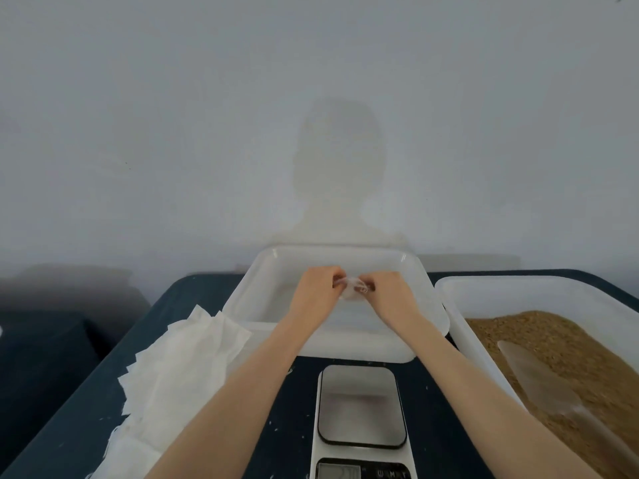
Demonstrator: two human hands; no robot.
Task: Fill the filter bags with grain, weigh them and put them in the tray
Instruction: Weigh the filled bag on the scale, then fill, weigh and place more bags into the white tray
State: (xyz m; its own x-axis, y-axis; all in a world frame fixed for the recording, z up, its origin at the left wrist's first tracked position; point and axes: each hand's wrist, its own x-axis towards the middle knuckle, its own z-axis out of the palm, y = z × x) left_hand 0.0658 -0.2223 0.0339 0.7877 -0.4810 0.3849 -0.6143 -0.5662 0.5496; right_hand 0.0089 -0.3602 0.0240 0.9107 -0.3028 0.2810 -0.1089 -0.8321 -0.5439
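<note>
Just grain [567, 344] in rt tub [484, 288]

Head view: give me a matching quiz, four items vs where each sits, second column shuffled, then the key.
Items:
1. Stack of white paper filter bags
2. Flat white digital scale
3. Translucent plastic scoop
4. Small white filter bag

Places:
A. Lying on the brown grain in the right white tub
B. Pinched between the left hand and the right hand, over the empty white tray
C. On the dark tabletop, left of the forearms
D. Between the forearms, near the bottom edge

Pairs: 1-C, 2-D, 3-A, 4-B
</note>
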